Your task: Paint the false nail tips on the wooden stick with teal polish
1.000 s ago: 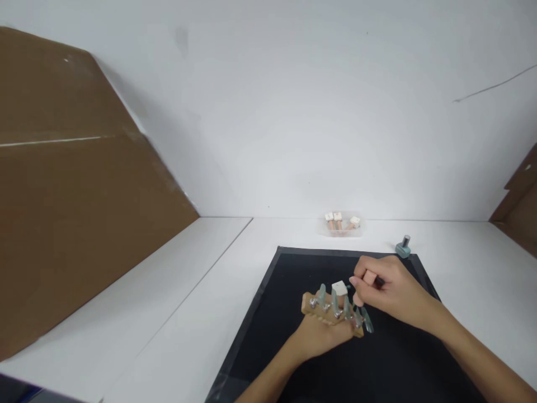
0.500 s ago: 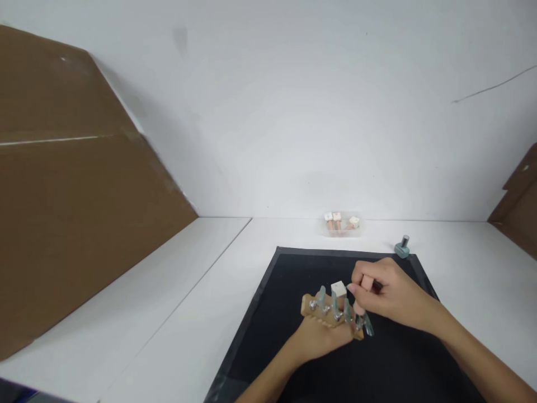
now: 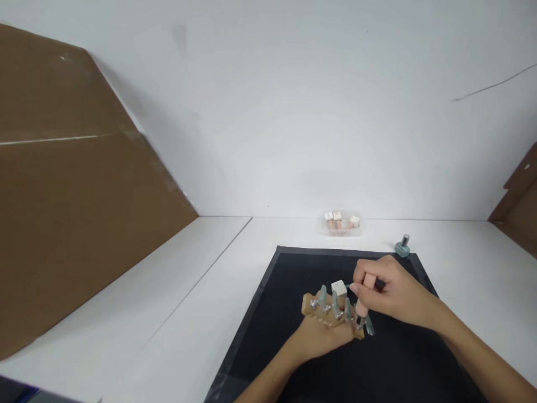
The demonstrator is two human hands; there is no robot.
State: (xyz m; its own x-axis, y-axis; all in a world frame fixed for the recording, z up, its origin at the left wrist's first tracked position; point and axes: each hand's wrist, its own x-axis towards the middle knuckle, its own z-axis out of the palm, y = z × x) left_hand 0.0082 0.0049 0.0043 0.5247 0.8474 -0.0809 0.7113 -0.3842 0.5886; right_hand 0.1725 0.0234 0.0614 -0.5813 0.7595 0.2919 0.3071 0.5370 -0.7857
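My left hand (image 3: 323, 340) grips a small wooden bar (image 3: 331, 317) from below, over the black mat (image 3: 293, 280). Several translucent green nail tips (image 3: 334, 299) stand on metal clips along the bar. A white cube-topped stick (image 3: 339, 290) rises behind it. My right hand (image 3: 392, 296) is closed in a pinch on a thin dark brush (image 3: 377, 284), its tip at the nail tips on the bar's right part. The brush's bristles are too small to make out.
A small green nail polish bottle (image 3: 403, 246) stands open-looking at the mat's far right corner. A clear tray (image 3: 342, 224) with white-capped sticks sits near the back wall. Brown cardboard panels (image 3: 75, 212) flank the white table left and right.
My right hand has shifted slightly right and down along the bar. The left hand and bar stay almost still.
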